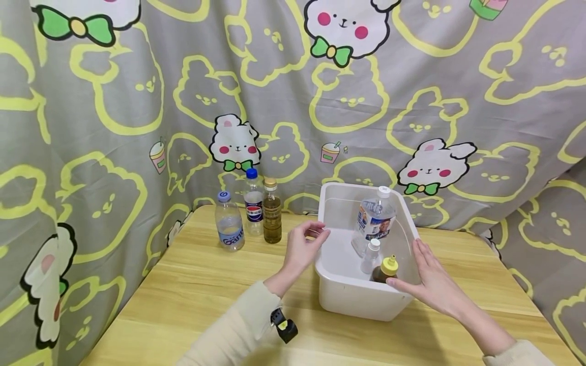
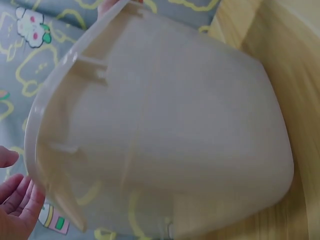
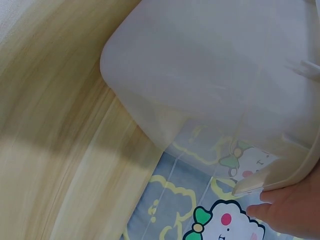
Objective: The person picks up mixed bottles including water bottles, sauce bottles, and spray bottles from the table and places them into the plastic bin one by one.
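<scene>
A white plastic bin [image 1: 357, 300] stands on the table. Inside it are a large clear bottle [image 1: 373, 223] with a white cap and blue label, a small white-capped clear bottle [image 1: 369, 261] and a dark squeeze bottle [image 1: 389, 266] with a yellow nozzle cap. My left hand [image 1: 304, 246] is at the bin's left rim, fingers loosely bent and thumb apart; whether it touches is unclear. Along the right rim rests my right hand [image 1: 432, 282], its fingers extended and its thumb by the near corner. Both wrist views look at the bin's outer walls [image 2: 170, 110].
Left of the bin, towards the back of the wooden table [image 1: 174, 305], stand a clear bottle [image 1: 230, 229] with a pale blue cap, a Pepsi-labelled bottle [image 1: 254, 208] with a blue cap and a brownish bottle [image 1: 272, 216]. A patterned grey curtain [image 1: 284, 101] hangs behind.
</scene>
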Demonstrator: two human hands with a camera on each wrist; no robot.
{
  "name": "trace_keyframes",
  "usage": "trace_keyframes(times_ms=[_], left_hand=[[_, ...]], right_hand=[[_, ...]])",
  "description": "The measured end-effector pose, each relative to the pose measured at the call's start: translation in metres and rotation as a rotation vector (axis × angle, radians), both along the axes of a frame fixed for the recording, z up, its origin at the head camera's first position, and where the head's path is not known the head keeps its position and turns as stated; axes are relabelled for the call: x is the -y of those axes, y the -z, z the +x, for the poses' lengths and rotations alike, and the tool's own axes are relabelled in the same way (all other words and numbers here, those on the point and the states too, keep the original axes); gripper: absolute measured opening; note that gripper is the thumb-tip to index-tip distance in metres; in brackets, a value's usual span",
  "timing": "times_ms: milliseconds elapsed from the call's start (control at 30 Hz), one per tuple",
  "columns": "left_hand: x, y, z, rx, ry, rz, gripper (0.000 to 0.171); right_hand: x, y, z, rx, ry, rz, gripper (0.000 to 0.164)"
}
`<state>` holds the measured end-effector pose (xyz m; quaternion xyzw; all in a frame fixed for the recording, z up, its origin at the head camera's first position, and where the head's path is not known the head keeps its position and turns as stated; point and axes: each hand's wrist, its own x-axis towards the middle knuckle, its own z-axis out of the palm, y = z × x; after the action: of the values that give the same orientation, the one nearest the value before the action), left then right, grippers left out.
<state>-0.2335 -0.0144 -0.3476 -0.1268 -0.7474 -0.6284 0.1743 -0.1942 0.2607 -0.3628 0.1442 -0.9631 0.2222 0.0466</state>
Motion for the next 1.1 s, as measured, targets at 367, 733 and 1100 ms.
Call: trace_keyframes(times_ms=[367,733,1100], left_hand=[[0.026,0.019,-0.026,-0.043,-0.066,-0.093,0.017],[0.049,0.026,-0.041,-0.047,-0.127,-0.127,0.023],[0.07,0.023,-0.054,-0.085,-0.253,-0.2,0.031]], right_hand=[[0.0,-0.001,0.001,0.0,0.006,0.004,0.104],[0.0,0.001,0.0,0.002,0.005,0.005,0.103],[0.001,0.0,-0.002,-0.001,0.003,0.015,0.104]])
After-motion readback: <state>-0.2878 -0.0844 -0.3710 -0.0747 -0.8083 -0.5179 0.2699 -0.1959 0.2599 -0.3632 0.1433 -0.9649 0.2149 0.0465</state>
